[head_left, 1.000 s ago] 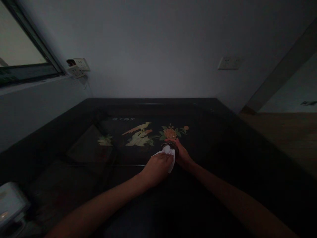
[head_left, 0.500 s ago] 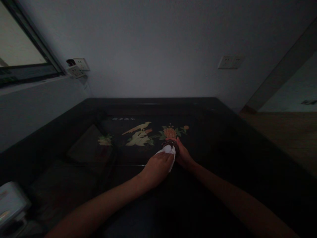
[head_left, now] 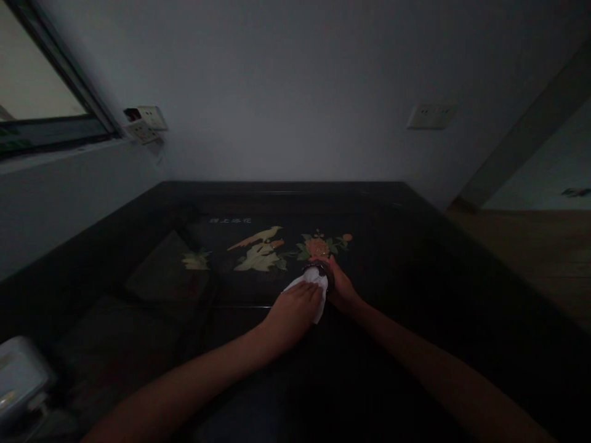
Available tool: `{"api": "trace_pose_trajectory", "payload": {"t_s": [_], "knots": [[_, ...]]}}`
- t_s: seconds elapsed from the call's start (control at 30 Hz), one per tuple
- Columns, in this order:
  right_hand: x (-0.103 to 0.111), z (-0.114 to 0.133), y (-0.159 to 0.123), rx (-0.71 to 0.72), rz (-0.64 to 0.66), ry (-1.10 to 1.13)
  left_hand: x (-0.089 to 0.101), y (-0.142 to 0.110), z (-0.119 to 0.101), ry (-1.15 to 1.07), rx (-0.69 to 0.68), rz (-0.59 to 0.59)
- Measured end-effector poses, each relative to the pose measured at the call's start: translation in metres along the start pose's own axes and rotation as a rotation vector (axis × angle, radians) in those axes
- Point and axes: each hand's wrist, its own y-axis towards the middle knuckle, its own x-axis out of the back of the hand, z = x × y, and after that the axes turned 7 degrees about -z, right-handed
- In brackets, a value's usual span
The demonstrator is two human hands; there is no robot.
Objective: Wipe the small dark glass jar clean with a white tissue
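Over the dark table my right hand [head_left: 342, 286] is closed around a small dark, shiny round object [head_left: 327, 267], its fingers wrapped along the far right side. Only the rim of that object shows, so its exact kind is unclear. My left hand [head_left: 295, 311] grips a white tissue [head_left: 318, 280] and presses it against the near side and opening of the round object. A loose end of the tissue hangs below the left fingers. The left fingertips are partly hidden in the tissue.
The dark table [head_left: 258, 197] has a bird-and-flower inlay [head_left: 261, 249] and stands against a grey wall [head_left: 277, 92]. At lower left sits a white box-like object [head_left: 21, 375]. Wall sockets [head_left: 431, 117] are on the right, others [head_left: 150, 120] on the left beside a window [head_left: 41, 67].
My left hand has shifted slightly with the tissue, which now spreads a little wider to the left. My right hand keeps hold of the round object in nearly the same place.
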Motion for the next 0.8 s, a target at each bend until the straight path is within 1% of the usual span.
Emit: {"api": "trace_pose_trajectory", "payload": {"t_s": [0.07,0.2,0.27,0.33,0.4,0.47,0.57,0.7,0.8], "knots": [[-0.001,0.001,-0.001,-0.001,0.000,-0.022,0.004,0.002,-0.002,-0.111,0.064,0.029],[-0.004,0.007,-0.004,-0.021,-0.012,-0.009,0.012,0.009,-0.007,-0.384,0.292,0.078],[-0.005,0.008,-0.004,-0.032,-0.022,0.004,0.014,0.011,-0.008,-0.525,0.391,0.081],[-0.006,0.009,-0.004,-0.031,-0.037,0.007,0.014,0.012,-0.009,-0.639,0.419,0.047],[-0.006,0.008,-0.005,-0.021,-0.050,0.001,0.014,0.012,-0.008,-0.699,0.389,0.018],[-0.006,0.008,-0.005,-0.007,-0.054,-0.007,0.013,0.010,-0.005,-0.685,0.345,0.041],[-0.006,0.008,-0.006,0.002,-0.048,-0.008,0.014,0.008,0.000,-0.547,0.265,0.084],[-0.005,0.008,-0.004,-0.018,-0.044,0.014,0.010,0.005,0.000,-0.269,0.115,0.013],[-0.003,0.006,-0.001,-0.016,-0.061,0.023,0.004,0.002,-0.001,-0.069,0.046,-0.025]]}}
